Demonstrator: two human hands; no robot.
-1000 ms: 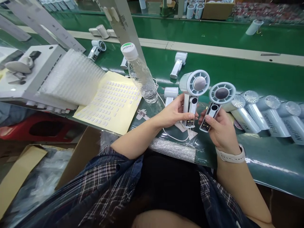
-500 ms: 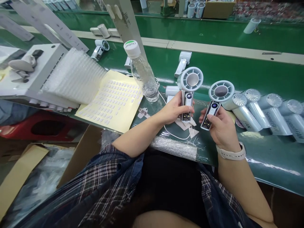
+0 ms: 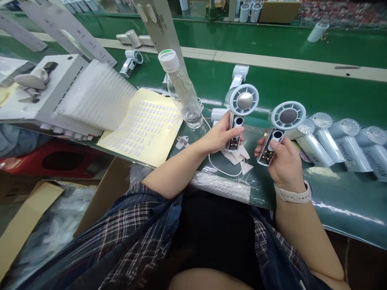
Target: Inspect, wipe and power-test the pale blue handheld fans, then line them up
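Observation:
My left hand is wrapped round the handle of a pale blue handheld fan, its thumb on the front below a dark round display. My right hand grips a second fan in the same way, thumb just under its dark display. Both fans are upright with round heads on top, and circuit parts show in the lower handles. The two fans are apart. Beneath my left hand lie white paper scraps and a white cable.
A water bottle stands beside a yellow sheet of small stickers. Several wrapped fans lie at the right. Another fan is behind my left hand. Bubble wrap lies at the front edge; a white box is at the left.
Both displays showed 20 and are now dark. My right hand's fan has moved slightly right. My left thumb has moved up towards the display.

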